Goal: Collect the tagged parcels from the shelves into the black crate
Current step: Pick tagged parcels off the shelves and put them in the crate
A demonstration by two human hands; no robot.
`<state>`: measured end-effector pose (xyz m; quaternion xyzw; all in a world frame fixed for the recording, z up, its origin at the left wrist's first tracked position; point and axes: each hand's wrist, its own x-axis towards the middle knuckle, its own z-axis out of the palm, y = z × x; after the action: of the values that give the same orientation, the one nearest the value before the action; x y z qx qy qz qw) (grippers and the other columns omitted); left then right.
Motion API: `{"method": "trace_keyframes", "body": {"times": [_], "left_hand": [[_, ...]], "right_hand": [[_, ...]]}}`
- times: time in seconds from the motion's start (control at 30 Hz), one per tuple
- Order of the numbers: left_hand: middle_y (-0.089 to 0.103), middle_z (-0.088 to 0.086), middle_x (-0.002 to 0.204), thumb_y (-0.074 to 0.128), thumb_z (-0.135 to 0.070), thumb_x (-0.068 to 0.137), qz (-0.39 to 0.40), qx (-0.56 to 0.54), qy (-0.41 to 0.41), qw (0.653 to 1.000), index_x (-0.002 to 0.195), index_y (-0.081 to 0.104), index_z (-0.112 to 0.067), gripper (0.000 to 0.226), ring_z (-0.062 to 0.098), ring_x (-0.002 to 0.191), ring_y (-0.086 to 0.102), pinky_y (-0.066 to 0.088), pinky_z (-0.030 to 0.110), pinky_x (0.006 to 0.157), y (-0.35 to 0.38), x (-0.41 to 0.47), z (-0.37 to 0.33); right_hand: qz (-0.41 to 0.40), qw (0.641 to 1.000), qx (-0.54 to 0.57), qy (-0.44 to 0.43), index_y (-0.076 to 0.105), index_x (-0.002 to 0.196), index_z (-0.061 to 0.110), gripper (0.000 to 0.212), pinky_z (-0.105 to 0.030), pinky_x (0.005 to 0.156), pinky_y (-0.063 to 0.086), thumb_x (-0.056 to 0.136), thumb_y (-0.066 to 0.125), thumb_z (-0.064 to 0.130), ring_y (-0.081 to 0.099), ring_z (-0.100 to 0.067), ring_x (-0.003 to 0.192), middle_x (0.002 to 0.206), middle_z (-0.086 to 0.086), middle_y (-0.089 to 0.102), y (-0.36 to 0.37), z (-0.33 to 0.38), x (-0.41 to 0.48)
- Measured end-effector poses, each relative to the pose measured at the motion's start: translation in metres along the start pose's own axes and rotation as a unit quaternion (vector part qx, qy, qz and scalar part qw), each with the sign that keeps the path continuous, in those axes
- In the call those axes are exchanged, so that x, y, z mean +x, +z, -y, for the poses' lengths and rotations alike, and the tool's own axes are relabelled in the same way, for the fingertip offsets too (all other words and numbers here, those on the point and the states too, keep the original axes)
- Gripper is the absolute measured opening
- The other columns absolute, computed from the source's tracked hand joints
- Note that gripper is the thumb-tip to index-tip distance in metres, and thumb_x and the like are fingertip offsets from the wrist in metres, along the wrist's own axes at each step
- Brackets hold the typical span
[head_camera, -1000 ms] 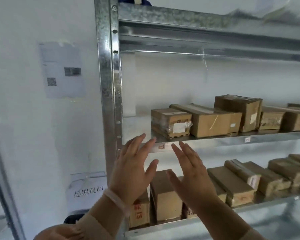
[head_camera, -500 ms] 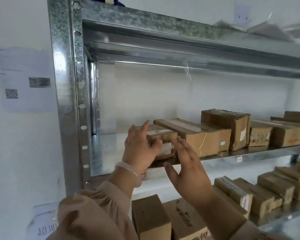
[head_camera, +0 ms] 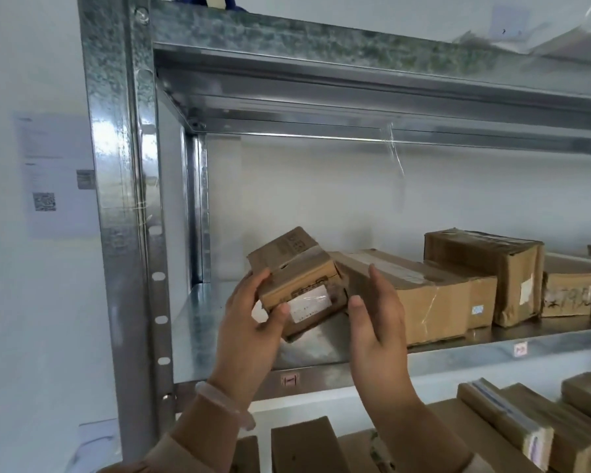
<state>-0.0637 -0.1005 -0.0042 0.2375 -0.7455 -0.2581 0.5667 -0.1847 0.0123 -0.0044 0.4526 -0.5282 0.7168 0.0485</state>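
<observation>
Galvanised shelving [head_camera: 423, 349] fills your view against a pale wall, with a steel upright [head_camera: 116, 199] close on your left and a paper notice [head_camera: 58, 175] taped beyond it. At the left end of the middle shelf you have the small parcel [head_camera: 294, 268] tilted, its far end raised. Whether its near bottom corner has cleared the steel I cannot tell.

Your left hand [head_camera: 249, 329] grips the parcel's left end, thumb across the front face and fingers over the side. Your right hand [head_camera: 379, 319] is spread, fingers straight, just beside the right end. I cannot tell whether it touches the cardboard.

The main risk is that one-ended grip. With the weight hanging off to the right and glossy tape under your thumb, the parcel may pivot or slide out and drop onto the shelf edge or the boxes on the lower shelf [head_camera: 304, 445]. Closing your right hand on the free end would likely steady it.

Its right corner also sits near the long carton [head_camera: 406, 295], so pulling out at an angle could drag that carton askew.

The white label [head_camera: 309, 303] is too blurred to read, so check that it is the tag you want. The black crate is out of view, so look before you turn.
</observation>
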Motion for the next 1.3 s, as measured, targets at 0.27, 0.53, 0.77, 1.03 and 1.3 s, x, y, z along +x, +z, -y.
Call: {"method": "trace_keyframes", "body": {"times": [0.27,0.53,0.77,1.03,1.3], "left_hand": [[0.055,-0.007,0.126,0.064,-0.013,0.088,0.038,-0.142,-0.055,0.988,0.114,0.052,-0.036,0.037,0.003,0.108,0.057,0.048,0.006,0.07,-0.012,-0.007,-0.046],[0.068,0.003,0.117,0.07,-0.055,0.058,0.066,-0.243,-0.212,0.944,0.134,0.041,-0.033,0.084,0.019,0.099,0.07,0.055,0.041,0.091,-0.002,0.009,-0.07],[0.07,0.013,0.115,0.059,-0.043,0.077,0.079,-0.495,-0.288,0.816,0.105,0.075,-0.017,0.042,0.029,0.108,0.066,0.055,0.046,0.088,0.002,0.007,-0.049],[0.067,-0.026,0.098,0.056,-0.038,0.092,-0.059,-0.079,-0.143,0.985,0.111,0.06,-0.05,0.023,-0.009,0.089,0.064,0.05,0.01,0.07,-0.014,0.008,-0.042],[0.067,-0.019,0.086,0.055,-0.046,0.091,0.01,-0.005,-0.24,0.971,0.093,0.054,-0.043,0.003,0.003,0.08,0.065,0.048,0.017,0.062,-0.018,0.02,-0.026]], "right_hand": [[0.144,0.94,0.257,0.173,0.049,0.132,0.043,0.048,-0.042,0.1,0.048,0.086,0.056,0.053,0.059,-0.013,0.116,0.129,0.006,0.061,0.011,-0.007,0.033],[0.22,0.963,0.158,0.016,0.04,0.115,0.073,0.048,-0.005,0.082,0.044,0.087,0.063,0.041,0.053,0.012,0.112,0.118,0.037,0.056,0.001,0.005,0.029],[0.241,0.933,0.203,0.175,0.034,0.133,0.06,0.06,-0.014,0.089,0.044,0.075,0.046,0.069,0.055,0.015,0.103,0.124,0.031,0.051,-0.005,-0.014,0.047],[0.258,0.939,0.17,0.151,0.043,0.12,0.053,0.045,-0.009,0.061,0.05,0.086,0.067,0.036,0.062,0.01,0.091,0.098,0.038,0.057,0.012,-0.014,0.052],[0.339,0.932,0.057,0.117,0.037,0.133,0.048,0.059,-0.02,0.079,0.056,0.081,0.064,0.04,0.055,-0.002,0.107,0.124,0.022,0.051,0.037,-0.017,0.056]]}}
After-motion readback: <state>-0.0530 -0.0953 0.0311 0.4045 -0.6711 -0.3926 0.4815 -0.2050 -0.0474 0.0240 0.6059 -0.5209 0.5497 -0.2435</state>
